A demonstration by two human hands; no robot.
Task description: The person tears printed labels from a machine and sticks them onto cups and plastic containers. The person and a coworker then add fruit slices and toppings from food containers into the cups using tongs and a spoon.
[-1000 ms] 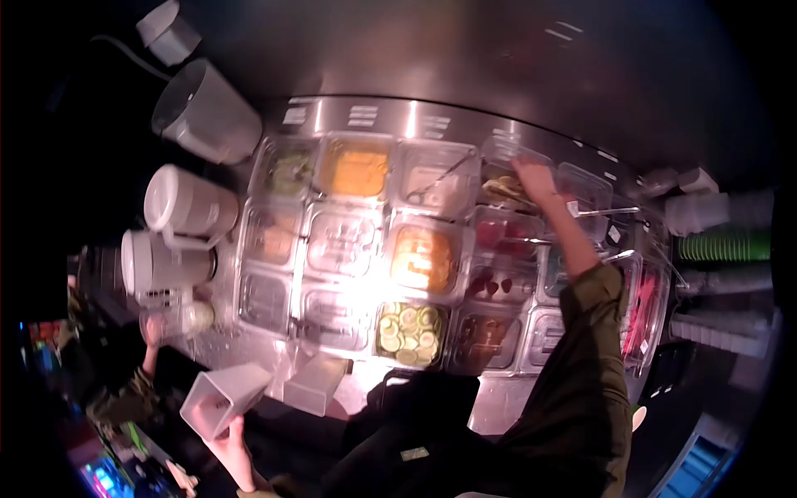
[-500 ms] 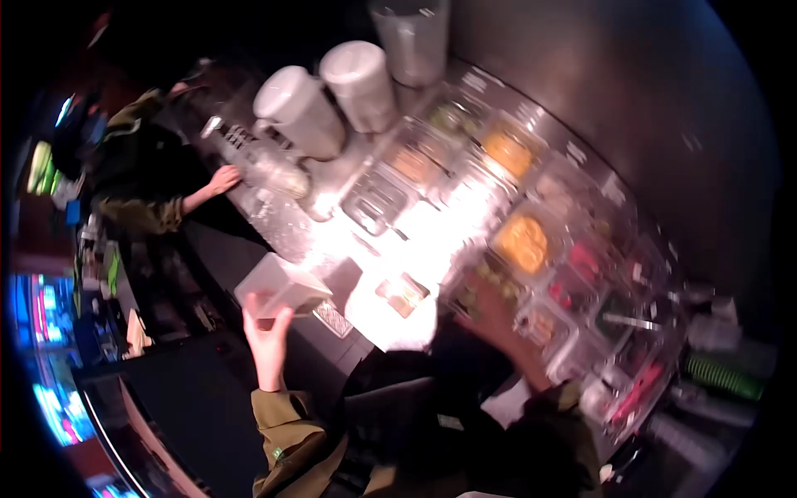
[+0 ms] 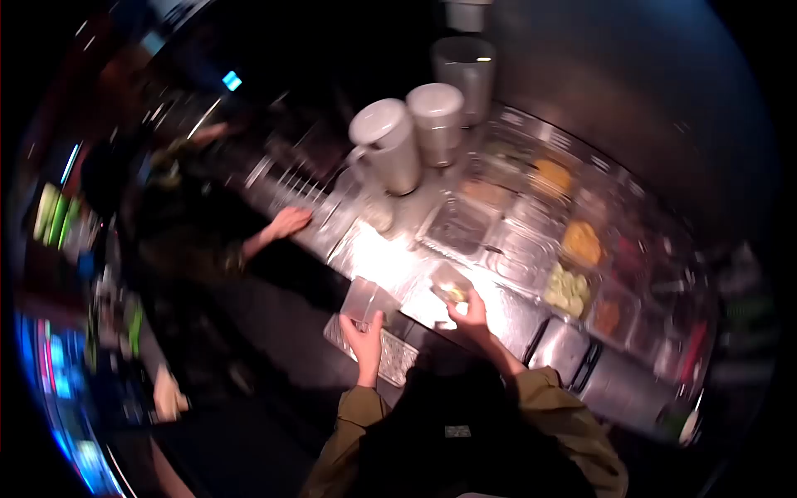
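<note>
While in left grip, container mostly forward

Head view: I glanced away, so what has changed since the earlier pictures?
The right hand has drawn back from the food tubs, toward the person and leftward, and now grips a second clear container. The camera has turned, so everything looks shifted. Unchanged: the left hand holds its own clear container; the white-lidded pitchers stand beside the tubs.

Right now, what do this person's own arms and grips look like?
The left sleeve and right sleeve look olive-brown and loose, with cuffs stopping short of the wrists. The left grip and right grip are bare, with fingers and thumbs and no gloves. It's too blurry for small markings.
</note>
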